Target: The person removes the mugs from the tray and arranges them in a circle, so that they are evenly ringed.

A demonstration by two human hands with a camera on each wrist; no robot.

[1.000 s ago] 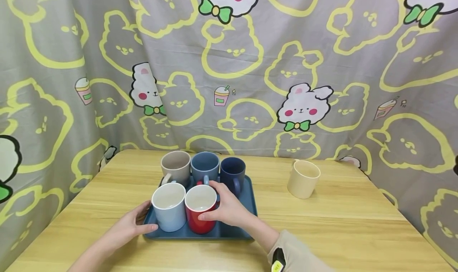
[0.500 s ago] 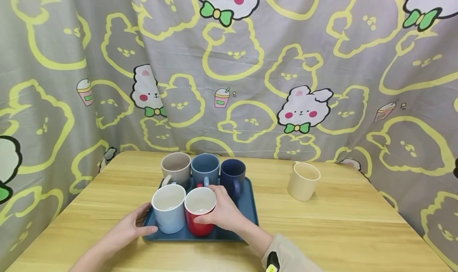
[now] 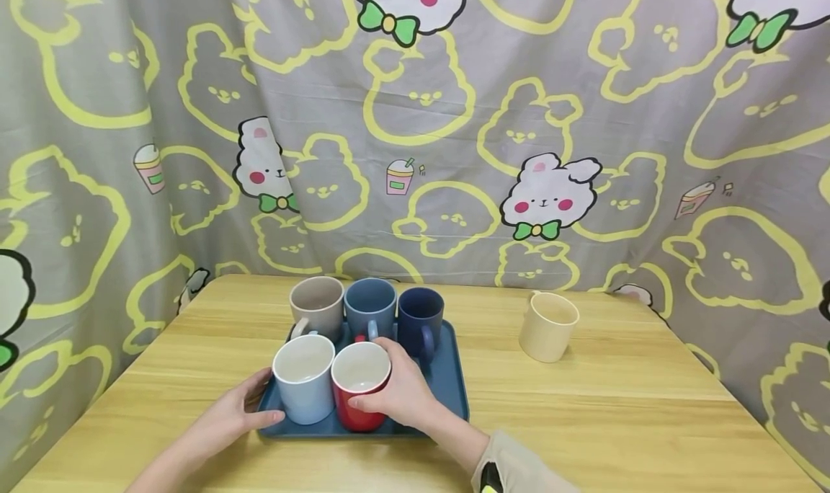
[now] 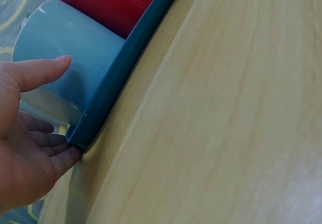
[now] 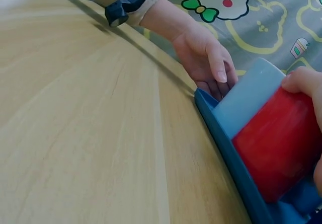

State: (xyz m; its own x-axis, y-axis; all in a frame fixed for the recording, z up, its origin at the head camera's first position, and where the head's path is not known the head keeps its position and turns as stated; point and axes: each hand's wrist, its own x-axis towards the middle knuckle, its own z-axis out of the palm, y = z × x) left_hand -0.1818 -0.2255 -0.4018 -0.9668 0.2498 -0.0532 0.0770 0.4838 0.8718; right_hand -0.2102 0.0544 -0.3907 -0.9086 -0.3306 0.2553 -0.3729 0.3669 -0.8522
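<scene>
In the head view my right hand grips the red mug, thumb on its near side and fingers round the right. The mug has a white inside and stands on the front part of a blue tray. Beside it on the left is a light blue mug, touching or nearly so. My left hand is at the tray's left front corner; its fingertips touch the tray edge in the left wrist view, while the thumb extends in front of the light blue mug.
Behind these two stand a taupe mug, a medium blue mug and a navy mug, also on the tray. A cream mug sits apart on the wooden table to the right. A patterned curtain hangs behind.
The red mug has shifted very slightly left and nearer, closer to the light blue mug, with my right hand on it. My left hand stays by the tray corner.
</scene>
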